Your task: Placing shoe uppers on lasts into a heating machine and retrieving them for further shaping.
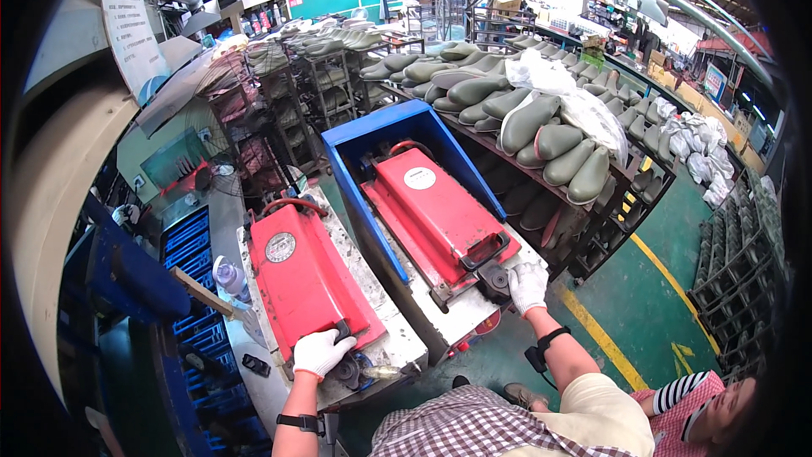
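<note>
Two red metal mould covers lie side by side on a grey workbench. My left hand (320, 352), in a white glove, grips the black handle at the near end of the left red cover (300, 275). My right hand (529, 285), also gloved in white, holds the black latch at the near end of the right red cover (436, 207). The right cover sits inside a blue metal frame (372, 131). Both covers lie flat and shut. Each wrist wears a black band.
Racks loaded with several olive-green boots (541, 140) stand at the right and behind. A plastic bottle (227, 275) sits left of the bench beside blue crates (188, 241). A person in a red checked top (710, 410) is at the lower right, on a green floor with yellow lines.
</note>
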A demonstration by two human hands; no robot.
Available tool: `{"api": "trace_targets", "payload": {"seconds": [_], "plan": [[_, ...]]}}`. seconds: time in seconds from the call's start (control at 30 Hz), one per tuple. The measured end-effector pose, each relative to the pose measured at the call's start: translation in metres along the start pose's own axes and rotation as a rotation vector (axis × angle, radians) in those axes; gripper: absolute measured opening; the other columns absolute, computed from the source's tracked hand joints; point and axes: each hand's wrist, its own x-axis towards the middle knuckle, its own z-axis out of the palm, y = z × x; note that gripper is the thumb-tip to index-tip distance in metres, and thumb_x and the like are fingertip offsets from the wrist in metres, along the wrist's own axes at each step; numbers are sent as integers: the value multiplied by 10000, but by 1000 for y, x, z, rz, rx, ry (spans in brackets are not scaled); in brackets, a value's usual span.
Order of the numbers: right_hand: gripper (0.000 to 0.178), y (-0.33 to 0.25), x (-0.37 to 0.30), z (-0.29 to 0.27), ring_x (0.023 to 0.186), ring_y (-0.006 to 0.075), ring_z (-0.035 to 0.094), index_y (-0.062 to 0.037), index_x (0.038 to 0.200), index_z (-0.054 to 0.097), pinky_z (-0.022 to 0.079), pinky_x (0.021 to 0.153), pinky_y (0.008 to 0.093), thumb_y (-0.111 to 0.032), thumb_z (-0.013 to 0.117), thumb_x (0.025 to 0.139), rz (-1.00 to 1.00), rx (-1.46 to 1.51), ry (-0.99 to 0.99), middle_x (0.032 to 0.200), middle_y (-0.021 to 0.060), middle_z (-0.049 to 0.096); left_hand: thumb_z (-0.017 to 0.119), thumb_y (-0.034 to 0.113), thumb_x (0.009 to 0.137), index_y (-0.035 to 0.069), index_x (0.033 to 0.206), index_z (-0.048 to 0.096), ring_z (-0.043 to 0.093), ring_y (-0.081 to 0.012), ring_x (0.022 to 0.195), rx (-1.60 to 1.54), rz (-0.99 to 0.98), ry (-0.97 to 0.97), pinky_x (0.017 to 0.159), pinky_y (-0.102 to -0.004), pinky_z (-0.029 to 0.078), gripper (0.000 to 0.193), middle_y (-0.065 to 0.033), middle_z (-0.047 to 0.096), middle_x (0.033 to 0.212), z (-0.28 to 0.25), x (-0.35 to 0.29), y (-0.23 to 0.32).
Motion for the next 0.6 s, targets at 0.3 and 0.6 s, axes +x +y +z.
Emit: {"api": "trace_targets", "payload": {"seconds": [0.3,0.6], "plan": [[324,-2,30,5,828,355,721,-123,954,748,536,808,494,-380,551,973,68,-15,-211,833,154,746,679,689,815,104,947,787,745,-356,887,-37,-129,-54,825,-450,565,610,-186,762,908,-5,2,7],[349,0,32,8,870,384,716,-100,930,763,536,806,515,-388,567,958,140,-1,-284,880,189,746,694,686,770,138,1004,806,751,-339,895,-6,-161,-54,809,-439,570,607,-168,772,919,-5,4,11]]}}
